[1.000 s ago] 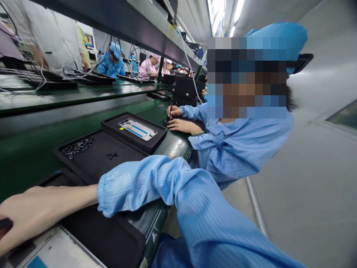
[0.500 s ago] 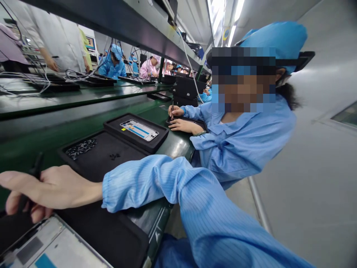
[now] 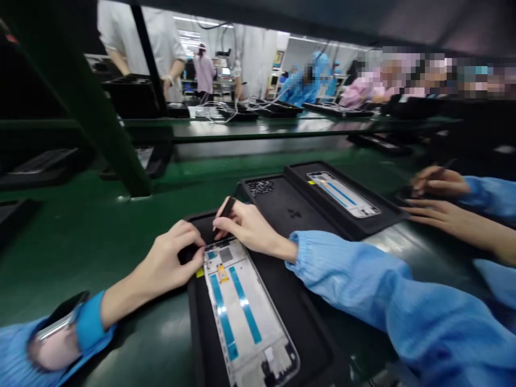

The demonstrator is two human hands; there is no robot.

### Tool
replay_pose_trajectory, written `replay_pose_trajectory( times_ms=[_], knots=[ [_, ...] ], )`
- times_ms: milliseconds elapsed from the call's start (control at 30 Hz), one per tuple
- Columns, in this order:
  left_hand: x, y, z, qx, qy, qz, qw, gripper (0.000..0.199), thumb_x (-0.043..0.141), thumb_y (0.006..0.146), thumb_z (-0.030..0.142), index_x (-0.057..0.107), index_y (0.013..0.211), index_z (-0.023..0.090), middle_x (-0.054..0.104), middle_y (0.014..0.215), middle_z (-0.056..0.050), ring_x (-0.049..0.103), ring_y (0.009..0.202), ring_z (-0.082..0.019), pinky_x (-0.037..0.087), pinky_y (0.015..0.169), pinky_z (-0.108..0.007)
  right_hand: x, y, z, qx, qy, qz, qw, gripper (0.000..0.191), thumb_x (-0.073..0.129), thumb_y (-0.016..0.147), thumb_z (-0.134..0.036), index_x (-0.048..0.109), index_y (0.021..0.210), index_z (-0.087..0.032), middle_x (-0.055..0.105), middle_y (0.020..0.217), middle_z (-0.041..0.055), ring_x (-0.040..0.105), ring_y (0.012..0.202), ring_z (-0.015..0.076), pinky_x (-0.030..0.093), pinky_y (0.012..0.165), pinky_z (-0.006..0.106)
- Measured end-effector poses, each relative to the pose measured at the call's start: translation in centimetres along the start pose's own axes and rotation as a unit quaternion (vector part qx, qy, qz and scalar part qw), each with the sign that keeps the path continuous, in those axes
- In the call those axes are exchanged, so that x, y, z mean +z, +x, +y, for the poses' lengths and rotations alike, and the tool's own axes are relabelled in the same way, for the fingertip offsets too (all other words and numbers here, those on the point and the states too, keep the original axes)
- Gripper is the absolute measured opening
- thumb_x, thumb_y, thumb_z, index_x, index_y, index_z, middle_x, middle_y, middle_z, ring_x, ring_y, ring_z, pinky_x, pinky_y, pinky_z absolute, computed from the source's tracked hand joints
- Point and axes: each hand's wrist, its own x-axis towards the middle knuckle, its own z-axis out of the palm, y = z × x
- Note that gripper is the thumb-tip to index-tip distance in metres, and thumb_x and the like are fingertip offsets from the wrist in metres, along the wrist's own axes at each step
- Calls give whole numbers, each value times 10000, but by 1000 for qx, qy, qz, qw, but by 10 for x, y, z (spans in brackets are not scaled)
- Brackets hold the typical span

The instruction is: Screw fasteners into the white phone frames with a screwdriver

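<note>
A silver phone frame [image 3: 237, 301] with two blue strips and a small orange flex piece lies in a black foam tray [image 3: 310, 328] in front of me. My left hand [image 3: 175, 255] has thumb and fingers pinched at the frame's upper left corner, beside a yellow tab [image 3: 200, 272]. Over the top edge of the frame, my right hand [image 3: 248, 223] grips a slim black pen-like tool [image 3: 224, 215]. Its tip, low at the frame's top edge, is blurred and partly hidden by the fingers.
A shallow black tray [image 3: 278, 201] holds a pile of small dark parts [image 3: 260, 187]. Beyond it, another tray carries a second phone frame [image 3: 344, 196]. A co-worker's hands [image 3: 443, 209] work at the right. A green post [image 3: 97, 118] rises at left.
My view has swung left and down to the tray. My right hand, with the black tool, now works at the frame's top edge, and my left hand has come into view.
</note>
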Motion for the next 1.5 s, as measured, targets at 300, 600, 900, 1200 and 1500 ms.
replay_pose_trajectory(
  times_ms=[300,600,900,1200,1500],
  knots=[
    [15,-4,-8,-3,-39,-15,999,92,494,759,111,564,722,157,583,775,-27,547,750,-143,457,648,-246,-3,-6,14,-38,2,-17,999,118,600,785,-221,514,743,-152,579,648,-12,641,589,134,498,527,218],
    [15,-3,-7,-11,-45,-16,999,87,508,738,94,564,723,159,573,771,-18,549,763,-146,452,662,-250,-3,-6,15,-102,-84,-8,991,75,573,797,-182,545,739,-144,595,671,-2,617,601,120,479,557,218],
    [14,-3,-8,-10,-49,-26,998,83,507,764,107,571,765,159,578,809,-22,548,801,-145,459,691,-250,0,-6,13,-117,-80,-2,990,95,566,792,-175,511,717,-157,572,645,-13,609,575,120,479,541,221],
    [15,-4,-7,-3,-40,-24,999,95,509,778,122,594,793,161,590,829,-20,557,792,-136,464,688,-239,-4,-8,14,-69,-81,18,994,104,558,797,-211,515,718,-159,570,611,-18,596,538,116,458,503,221],
    [16,-2,-14,-2,-36,-16,999,99,503,784,131,589,814,171,587,831,-35,554,802,-151,478,684,-263,-2,-8,15,-188,-172,-3,967,85,554,795,-174,548,713,-151,608,706,16,582,615,120,460,594,234]
  ],
)
